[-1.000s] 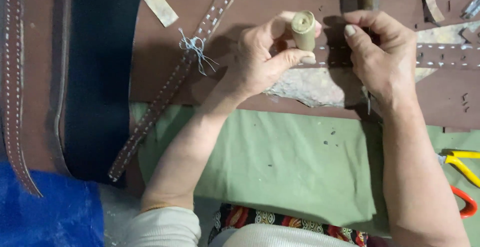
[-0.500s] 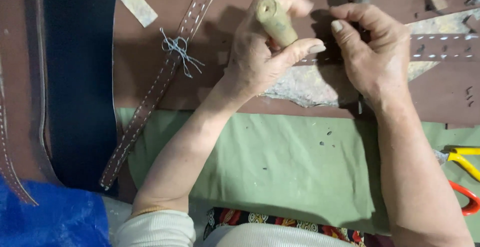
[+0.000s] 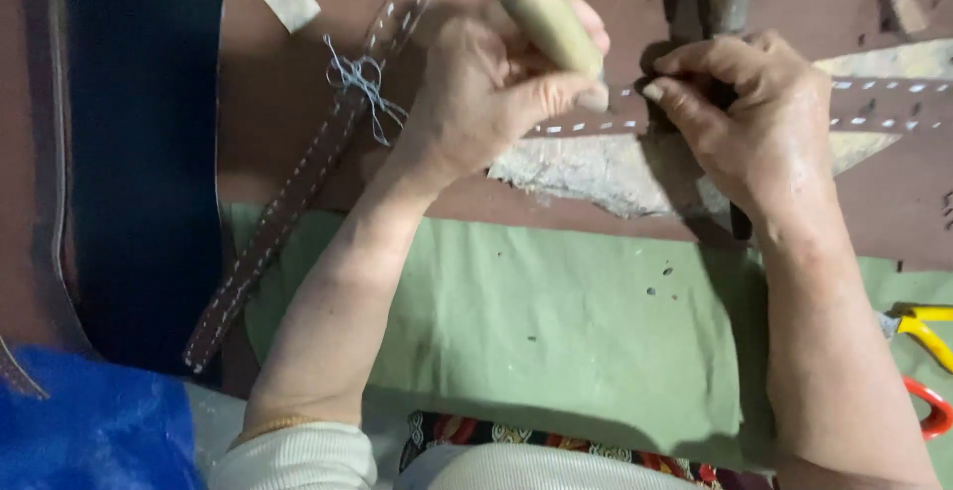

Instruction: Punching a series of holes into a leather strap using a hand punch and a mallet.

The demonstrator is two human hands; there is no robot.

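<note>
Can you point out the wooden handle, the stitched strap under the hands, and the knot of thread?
wooden handle (image 3: pixel 549 15), head view, mid shaft.
stitched strap (image 3: pixel 884 105), head view, right stretch.
knot of thread (image 3: pixel 355 77), head view, tangled centre.

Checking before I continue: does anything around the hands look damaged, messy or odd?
A tangle of loose blue thread sits knotted on the diagonal strap, and the green cloth has small punched holes. Otherwise nothing stands out.

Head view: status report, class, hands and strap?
Left hand grips wooden handle. Right hand pinches stitched strap. Nothing blocking.
</note>
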